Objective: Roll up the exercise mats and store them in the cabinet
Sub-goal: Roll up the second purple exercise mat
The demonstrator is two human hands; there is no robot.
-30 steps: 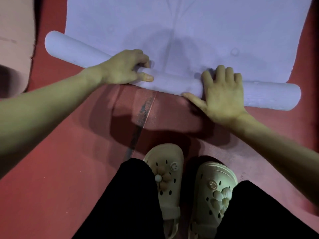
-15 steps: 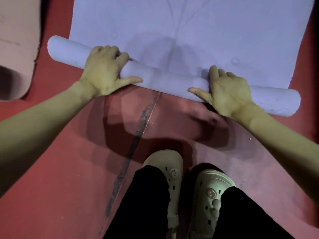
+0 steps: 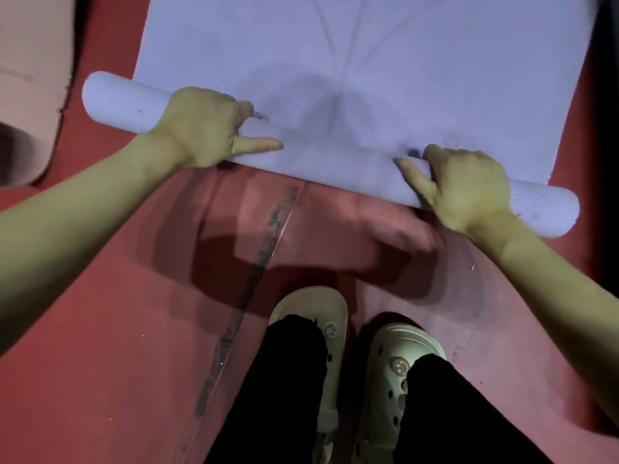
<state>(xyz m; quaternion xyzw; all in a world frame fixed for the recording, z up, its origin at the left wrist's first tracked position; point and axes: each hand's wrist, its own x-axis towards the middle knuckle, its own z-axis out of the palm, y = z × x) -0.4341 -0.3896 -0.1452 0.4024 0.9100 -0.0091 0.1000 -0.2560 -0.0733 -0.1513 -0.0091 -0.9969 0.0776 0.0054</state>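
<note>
A lilac exercise mat (image 3: 368, 55) lies flat on the red floor, its near end wound into a slim roll (image 3: 335, 159) that slants from upper left to lower right. My left hand (image 3: 204, 125) grips the roll left of its middle, fingers curled over the top and thumb stretched along the near side. My right hand (image 3: 465, 185) grips it near the right end in the same way, thumb pointing left. Both roll ends stick out past the hands.
A pink mat (image 3: 30, 88) lies at the left edge, its near end curled. The red floor (image 3: 100, 329) has a dark scuffed seam (image 3: 254, 279) running toward me. My two pale clogs (image 3: 321, 316) stand just behind the roll.
The roll has turned a little further onto the flat mat. The fingers of both hands have curled tighter over its top, and my feet have shuffled forward.
</note>
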